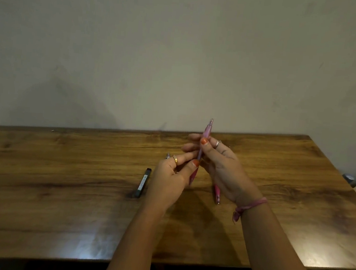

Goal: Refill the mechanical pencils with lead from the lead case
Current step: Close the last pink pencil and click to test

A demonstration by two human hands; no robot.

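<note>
We see a wooden table (pixel 57 199) with lots of bare room near us and on both sides. Above it, both hands hold one pink pencil (pixel 203 143). The left hand (pixel 168 177) pinches the low end with thumb and fingers, and the right hand (pixel 222 161) pinches it higher up. The pencil stands nearly straight up, leaning a little, with its top end free above the right hand's fingers. That top is the part we would open next, and the right hand is closer to it. The dark lead case (pixel 142 182) lies flat just left of the left hand, pointing away from us. Another pink pencil (pixel 216 193) lies under the right hand. A small shiny thing behind the left hand may be a third pencil, but it is too hidden to tell. The far table edge meets the wall (pixel 180 59).
</note>
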